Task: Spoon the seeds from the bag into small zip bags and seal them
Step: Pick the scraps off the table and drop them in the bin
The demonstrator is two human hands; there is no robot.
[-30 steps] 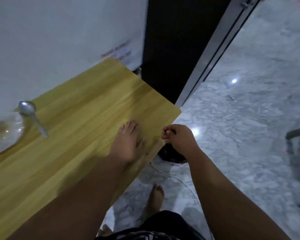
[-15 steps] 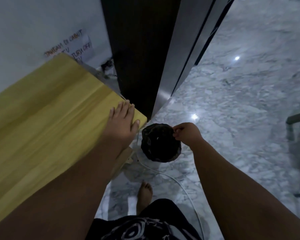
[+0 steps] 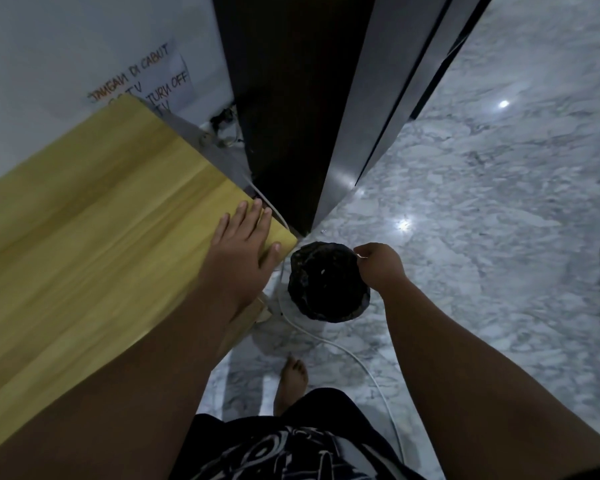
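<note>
1. Two bare arms fill the bottom of the view, with a bare foot (image 3: pixel 293 375) on the marble floor (image 3: pixel 482 220) and a white cable (image 3: pixel 371 372) snaking right past it; my guess is that's the easiest thing to trip on when stepping back to the table.
2. Left hand (image 3: pixel 243 247) lies flat on the very corner of the wooden table (image 3: pixel 101 220), fingers straight, gripping nothing; it looks like a brace for leaning, and weight that far out on a corner could rock the top.
3. Right hand (image 3: pixel 380 268) hangs over the rim of the black-lined bin (image 3: pixel 326 289), fingers curled in with thumb to fingertips like a pinch; I can't make out anything in it; if it is dropping some scrap, being over the rim and not the middle could mean it lands on the floor.
4. Seed bag, spoon and little zip bags: none in this view, so they're somewhere off frame; no scooping or sealing is going on here, this reads as a bin detour.
5. Farther back there's a handwritten paper note (image 3: pixel 146 81) on the white wall and a dark door panel (image 3: pixel 284 98) just behind the bin.
</note>
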